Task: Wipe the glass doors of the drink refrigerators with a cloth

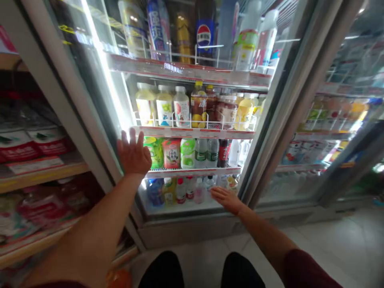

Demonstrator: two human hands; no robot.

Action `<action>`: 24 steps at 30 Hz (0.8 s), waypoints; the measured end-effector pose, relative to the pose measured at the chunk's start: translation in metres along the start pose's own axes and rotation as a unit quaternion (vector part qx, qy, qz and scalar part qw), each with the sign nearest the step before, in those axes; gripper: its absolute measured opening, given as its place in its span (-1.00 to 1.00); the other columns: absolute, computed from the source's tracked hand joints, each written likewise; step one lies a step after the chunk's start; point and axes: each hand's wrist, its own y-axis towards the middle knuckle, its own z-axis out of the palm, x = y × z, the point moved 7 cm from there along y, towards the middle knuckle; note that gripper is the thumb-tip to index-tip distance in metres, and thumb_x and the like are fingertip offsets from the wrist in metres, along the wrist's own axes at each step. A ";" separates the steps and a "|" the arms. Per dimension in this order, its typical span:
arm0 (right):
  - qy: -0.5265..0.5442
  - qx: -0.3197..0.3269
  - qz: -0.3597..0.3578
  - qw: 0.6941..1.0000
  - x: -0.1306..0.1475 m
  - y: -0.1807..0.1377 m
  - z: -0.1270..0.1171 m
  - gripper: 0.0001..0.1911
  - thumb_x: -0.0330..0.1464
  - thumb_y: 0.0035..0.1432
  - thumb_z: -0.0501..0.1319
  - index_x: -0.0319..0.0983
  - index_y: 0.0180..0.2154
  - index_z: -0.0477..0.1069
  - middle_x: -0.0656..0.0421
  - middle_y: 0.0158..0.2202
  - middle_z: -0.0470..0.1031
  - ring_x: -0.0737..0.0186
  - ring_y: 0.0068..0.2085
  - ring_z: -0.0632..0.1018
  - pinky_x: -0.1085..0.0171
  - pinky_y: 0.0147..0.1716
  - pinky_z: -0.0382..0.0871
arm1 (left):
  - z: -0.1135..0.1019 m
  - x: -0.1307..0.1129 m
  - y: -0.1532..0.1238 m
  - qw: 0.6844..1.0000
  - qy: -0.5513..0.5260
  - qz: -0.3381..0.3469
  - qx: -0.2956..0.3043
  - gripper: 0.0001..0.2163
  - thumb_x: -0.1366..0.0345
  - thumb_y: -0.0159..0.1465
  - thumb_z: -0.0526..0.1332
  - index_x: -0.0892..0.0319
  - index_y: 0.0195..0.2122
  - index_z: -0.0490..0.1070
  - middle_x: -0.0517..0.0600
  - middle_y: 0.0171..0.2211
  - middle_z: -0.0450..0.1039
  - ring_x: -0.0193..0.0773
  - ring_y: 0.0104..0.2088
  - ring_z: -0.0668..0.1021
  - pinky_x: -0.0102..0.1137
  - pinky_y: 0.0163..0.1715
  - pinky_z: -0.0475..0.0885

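My left hand [134, 155] is raised with its fingers spread, at the left side of a lit drinks fridge [186, 227]. Beside its thumb are a green drink pack [155, 153] and a red drink pack [172, 154] on a shelf. Whether the palm touches the glass I cannot tell. My right hand [227, 199] is stretched out flat, palm down, in front of the bottom row. Nearest to its fingertips are a clear bottle [209, 183] and a pink bottle [199, 192]. Neither hand holds anything.
Upper shelves carry a Pepsi bottle [205, 34], juice bottles [181, 107] and lemon tea [198, 105]. A metal door frame [286, 108] divides this fridge from another on the right. Packaged goods fill a wooden shelf [45, 176] at left. Pale floor tiles [336, 248] lie below.
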 end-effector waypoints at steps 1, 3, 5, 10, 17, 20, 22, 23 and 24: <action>0.013 0.018 -0.029 0.999 0.003 0.004 0.001 -0.44 -0.57 0.51 0.08 0.05 0.31 0.53 0.23 0.22 0.68 0.38 0.21 0.68 0.32 0.21 0.63 | 0.001 0.000 0.000 1.000 0.000 -0.001 0.004 -0.40 0.08 0.56 0.01 0.40 0.47 0.29 0.32 0.56 0.07 0.12 0.64 -0.12 0.22 0.58 -0.25; 0.027 0.038 -0.046 0.998 -0.006 0.020 -0.002 -0.48 -0.57 0.50 0.08 -0.04 0.28 0.57 0.19 0.25 0.66 0.32 0.31 0.62 0.27 0.30 0.58 | 0.003 0.001 -0.001 1.000 -0.002 -0.004 0.013 -0.39 0.05 0.58 -0.03 0.39 0.49 0.27 0.29 0.57 0.06 0.09 0.64 -0.13 0.19 0.58 -0.29; 0.024 0.037 -0.019 0.999 -0.025 0.046 -0.005 -0.41 -0.59 0.49 0.05 -0.12 0.40 0.46 0.08 0.38 0.53 0.18 0.48 0.44 0.07 0.47 0.44 | 0.005 0.004 -0.002 1.000 -0.003 -0.007 0.020 -0.37 0.01 0.60 -0.05 0.34 0.51 0.25 0.26 0.58 0.05 0.05 0.64 -0.14 0.14 0.59 -0.33; -0.026 0.002 0.127 0.992 -0.034 0.090 0.015 -0.29 -0.60 0.45 0.02 -0.22 0.55 0.22 -0.06 0.53 0.28 -0.13 0.63 0.09 -0.34 0.58 0.12 | 0.008 0.009 -0.004 1.000 -0.012 -0.007 0.024 -0.36 -0.04 0.60 -0.08 0.24 0.53 0.25 0.19 0.59 0.04 0.01 0.64 -0.15 0.09 0.60 -0.36; 0.061 0.158 -0.049 0.984 0.058 0.096 0.075 -0.53 -0.53 0.39 0.22 -0.13 0.23 0.62 0.16 0.32 0.59 0.31 0.40 0.52 0.26 0.41 0.45 | 0.007 0.009 -0.005 0.999 -0.032 0.004 0.011 -0.39 -0.03 0.61 -0.06 0.19 0.54 0.24 0.19 0.59 0.05 0.01 0.64 -0.17 0.11 0.60 -0.36; 0.066 0.160 -0.028 0.984 0.046 0.140 0.065 -0.43 -0.55 0.45 0.17 -0.22 0.41 0.45 0.05 0.46 0.41 0.23 0.57 0.26 0.10 0.56 0.24 | 0.005 0.007 -0.005 0.999 -0.034 0.002 0.018 -0.40 0.02 0.62 -0.03 0.25 0.54 0.23 0.22 0.59 0.01 0.03 0.64 -0.19 0.15 0.59 -0.36; 0.061 0.110 0.011 0.992 0.033 0.176 0.052 -0.40 -0.56 0.49 0.11 -0.21 0.47 0.36 0.02 0.53 0.30 0.17 0.64 0.08 0.01 0.63 0.07 | 0.004 0.006 -0.004 0.999 -0.027 -0.010 0.028 -0.40 0.02 0.60 -0.02 0.24 0.54 0.23 0.20 0.60 0.00 0.02 0.64 -0.19 0.13 0.60 -0.37; 0.051 0.079 0.042 0.995 0.028 0.189 0.048 -0.36 -0.57 0.49 0.09 -0.17 0.50 0.31 0.04 0.55 0.25 0.15 0.65 0.02 -0.02 0.64 0.02 | 0.004 0.006 -0.004 0.999 -0.023 -0.016 0.033 -0.40 0.03 0.59 0.00 0.23 0.54 0.24 0.19 0.60 0.01 0.01 0.64 -0.19 0.11 0.60 -0.37; 0.045 0.066 0.061 0.995 0.028 0.199 0.048 -0.34 -0.58 0.49 0.08 -0.15 0.52 0.28 0.04 0.56 0.22 0.13 0.65 0.00 -0.05 0.64 0.02 | 0.004 0.006 -0.003 0.999 -0.019 -0.022 0.038 -0.40 0.03 0.58 0.01 0.21 0.54 0.25 0.18 0.60 0.02 -0.01 0.64 -0.19 0.09 0.61 -0.36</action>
